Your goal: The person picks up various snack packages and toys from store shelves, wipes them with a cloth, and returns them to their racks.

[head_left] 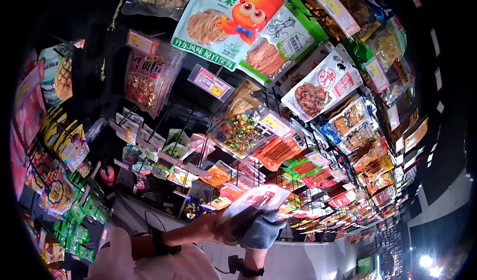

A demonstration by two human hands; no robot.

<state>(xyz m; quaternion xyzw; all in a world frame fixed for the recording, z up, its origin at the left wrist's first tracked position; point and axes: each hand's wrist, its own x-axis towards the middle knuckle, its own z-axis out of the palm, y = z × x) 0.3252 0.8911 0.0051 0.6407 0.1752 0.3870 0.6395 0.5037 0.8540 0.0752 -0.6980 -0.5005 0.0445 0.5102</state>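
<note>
A squid-strip pouch hangs face-out for display; lower centre, the left hand grips a white-and-red packet; grey cloth hides whether the right hand closes.

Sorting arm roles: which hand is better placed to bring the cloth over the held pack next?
Likely the right hand: the grey-blue cloth is wrapped over it, at the lower part of the pack. The left hand seems busy supporting the pack.

Right fingers hidden by grey-blue cloth; print on far-right tags illegible.
</note>
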